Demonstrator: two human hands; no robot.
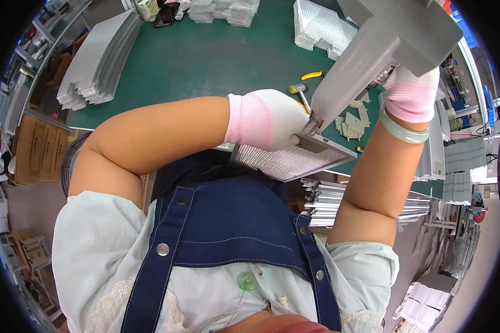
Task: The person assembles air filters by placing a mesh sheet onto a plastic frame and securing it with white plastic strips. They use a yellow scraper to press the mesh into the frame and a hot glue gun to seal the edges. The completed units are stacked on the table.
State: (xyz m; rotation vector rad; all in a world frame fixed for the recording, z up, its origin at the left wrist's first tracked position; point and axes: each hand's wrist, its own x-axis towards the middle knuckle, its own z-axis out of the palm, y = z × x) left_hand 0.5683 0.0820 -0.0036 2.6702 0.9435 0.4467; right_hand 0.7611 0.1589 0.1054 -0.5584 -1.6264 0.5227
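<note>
My left hand (272,119), in a white glove with a pink cuff, grips the near corner of a framed metal mesh panel (294,158) at the front edge of the green table (205,61). My right hand (408,91), also gloved, holds a long grey metal frame strip (355,72) that slants up from that corner toward the upper right. A pale green bangle (403,130) sits on my right wrist. The strip's lower end meets the panel just beside my left fingers.
Stacks of mesh sheets (97,64) lie at the table's left and more mesh stacks (319,28) at the back. A small hammer (297,90), a yellow-handled tool (312,75) and several small corner pieces (353,122) lie near the right. Frame strips (328,202) are stacked below.
</note>
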